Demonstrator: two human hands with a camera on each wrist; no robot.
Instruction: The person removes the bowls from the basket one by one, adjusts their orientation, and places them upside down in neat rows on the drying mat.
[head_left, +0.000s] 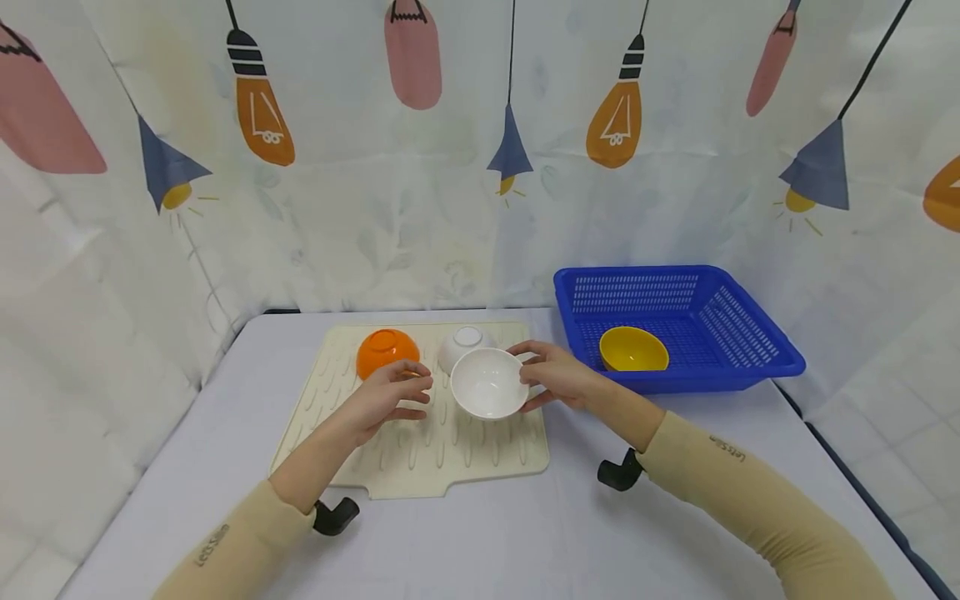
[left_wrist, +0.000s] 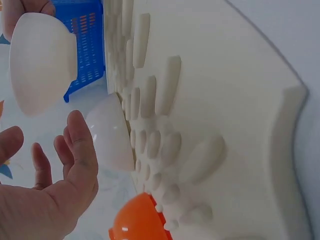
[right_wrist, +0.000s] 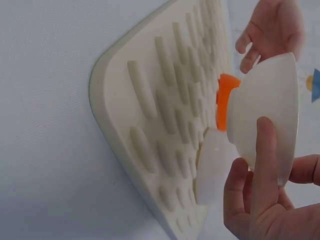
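A white bowl (head_left: 489, 382) is held at centre frame, over the mat (head_left: 390, 467), in the right hand (head_left: 558, 375) grip; the left hand (head_left: 390, 396) is open beside it. Transfer seems underway; a steady carry toward the basket (head_left: 750, 333) at right is called for.

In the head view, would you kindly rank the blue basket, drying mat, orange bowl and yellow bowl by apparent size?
1. Drying mat and blue basket: alike in spread, so I won't rank them.
2. Yellow bowl and orange bowl: nearly the same size, too close to rank.

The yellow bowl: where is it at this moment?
In the head view, the yellow bowl sits inside the blue basket at the table's right, just beyond the right hand.
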